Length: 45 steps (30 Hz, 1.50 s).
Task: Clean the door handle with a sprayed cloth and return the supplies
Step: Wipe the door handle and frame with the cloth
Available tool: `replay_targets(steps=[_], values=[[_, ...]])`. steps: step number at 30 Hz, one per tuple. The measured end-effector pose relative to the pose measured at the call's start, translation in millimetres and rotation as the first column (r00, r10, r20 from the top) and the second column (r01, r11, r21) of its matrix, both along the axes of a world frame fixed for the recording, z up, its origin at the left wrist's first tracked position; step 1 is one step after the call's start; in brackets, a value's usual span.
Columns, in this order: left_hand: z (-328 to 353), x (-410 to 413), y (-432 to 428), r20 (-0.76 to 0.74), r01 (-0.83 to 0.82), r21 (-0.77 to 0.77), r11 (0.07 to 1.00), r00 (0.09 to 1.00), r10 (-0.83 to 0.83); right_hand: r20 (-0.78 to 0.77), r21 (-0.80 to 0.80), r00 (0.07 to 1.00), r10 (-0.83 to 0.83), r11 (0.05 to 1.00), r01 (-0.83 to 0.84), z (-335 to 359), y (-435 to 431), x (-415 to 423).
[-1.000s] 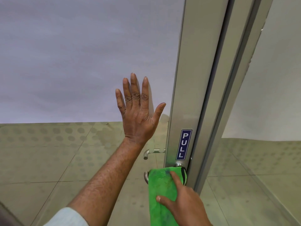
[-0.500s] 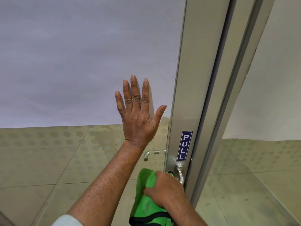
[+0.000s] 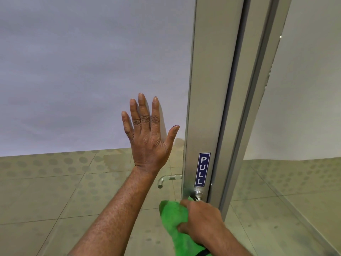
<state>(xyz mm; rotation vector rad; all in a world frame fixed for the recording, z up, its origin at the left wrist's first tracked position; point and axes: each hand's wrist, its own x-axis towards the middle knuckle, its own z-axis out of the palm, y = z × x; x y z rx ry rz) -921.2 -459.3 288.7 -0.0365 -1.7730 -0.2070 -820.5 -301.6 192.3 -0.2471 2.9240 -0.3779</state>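
Glass door; handle mostly behind cloth, right hand

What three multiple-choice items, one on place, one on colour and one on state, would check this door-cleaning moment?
1. Where is the left hand?
A. Flat against the glass door
B. On the handle
C. Holding a spray bottle

2. What colour is the cloth?
A. Blue
B. Green
C. White

3. What is the right hand doing?
A. Hanging open and empty
B. Pressing the sign
C. Gripping the cloth at the handle

Answers: 1 A, the fingers are spread on the pane, left of the frame. 2 B, the cloth is bright green. 3 C, the fingers are closed around the cloth just below the sign, beside the metal handle.
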Motion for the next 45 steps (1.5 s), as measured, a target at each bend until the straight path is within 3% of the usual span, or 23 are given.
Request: replay_targets(steps=[7,12,16,20,29,34,38,40,42,44,45], values=[[-1,0,0,-0.002,-0.003,0.001,1.0,1.0,0.003,-0.11,-0.182,0.98,-0.168,0.972,0.146,-24,30,20],[1,2,0,0.015,0.027,0.009,1.0,1.0,-0.027,-0.052,-0.44,0.919,-0.392,0.835,0.331,-45,23,44],[1,7,-1,0.036,0.064,0.02,0.998,0.997,-0.065,0.068,-0.633,0.886,-0.458,0.667,0.393,-43,28,54],[1,12,-2,0.065,0.088,0.021,0.996,0.994,-0.089,0.229,-0.808,0.87,-0.436,0.413,0.419,-41,49,64],[4,24,-2,0.14,0.074,-0.008,0.997,0.988,-0.072,0.107,-0.99,0.94,-0.325,0.051,0.131,-2,46,104],[8,36,1,0.217,0.083,-0.001,0.997,0.973,-0.081,0.081,-0.996,0.996,-0.047,0.04,0.083,36,30,121],[15,56,9,0.219,0.174,0.097,0.98,0.957,-0.192,0.057,-0.993,0.997,0.053,-0.097,0.062,52,47,131],[9,78,15,0.203,0.238,0.148,0.96,0.943,-0.265,0.013,-1.0,1.0,-0.001,-0.01,0.013,42,55,139],[-5,108,22,0.232,0.313,0.217,0.924,0.903,-0.361,0.042,-0.999,0.99,-0.138,-0.022,0.04,31,60,145],[-21,144,29,0.3,0.398,0.408,0.822,0.792,-0.532,0.056,-0.997,0.98,-0.193,-0.061,0.045,35,55,148],[-26,163,33,0.318,0.416,0.555,0.721,0.694,-0.646,0.065,-0.996,0.977,-0.202,-0.072,0.051,38,51,147]])
